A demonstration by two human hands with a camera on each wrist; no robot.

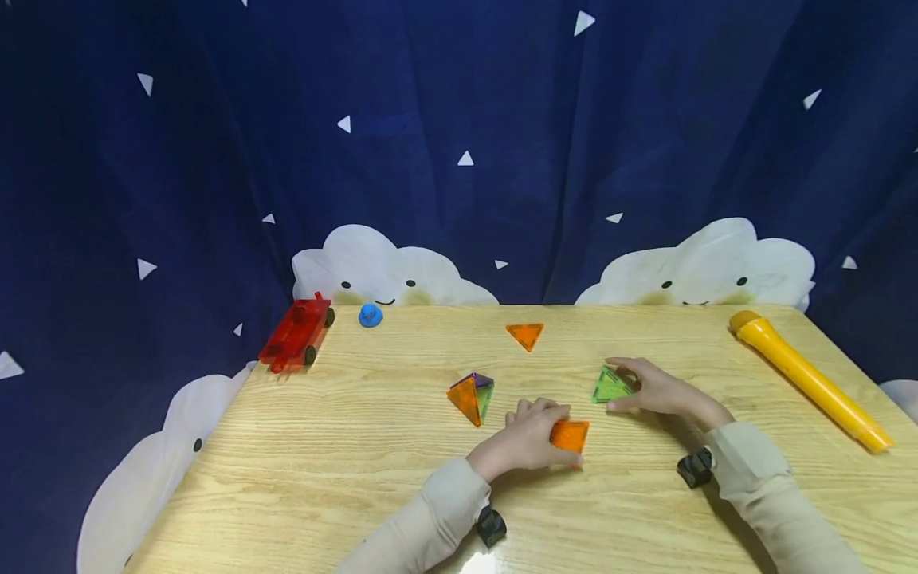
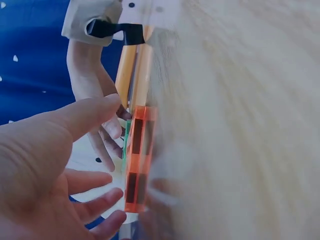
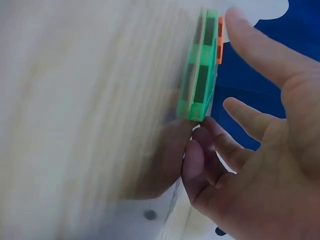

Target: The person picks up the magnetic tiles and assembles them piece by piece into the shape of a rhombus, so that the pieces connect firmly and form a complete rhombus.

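Orange magnetic tile (image 1: 570, 435) lying flat on the desk (image 1: 323, 446), just below and right of centre in the head view, and the left hand (image 1: 529, 441) is right over it: thumb on one side, fingers on the other, all loosely bent, with no firm pinch to be seen from the wrist. Up and to the right, the green triangular tile (image 1: 610, 387) gets the same treatment from the right hand (image 1: 651, 388), thumb and fingers parted around it, nothing clamped. Lovely low approach on both sides! Pieces this thin would seem to want fingertips down at the wood, thumb and fingers on opposite edges, squeezing evenly; press from above and they'd likely skid. Best keep the magnetic edges apart until lined up, too. Left of centre sits a small joined shape of orange, purple and green triangles (image 1: 468, 400), close enough that a stray left knuckle could nudge it. Above, a lone orange triangle (image 1: 527, 336); upper left, a red toy car base (image 1: 296, 331) beside a blue bird figure (image 1: 370, 316); far right, a yellow toy microphone (image 1: 810, 378) slants along the desk. Behind everything, a navy curtain (image 1: 430, 72).
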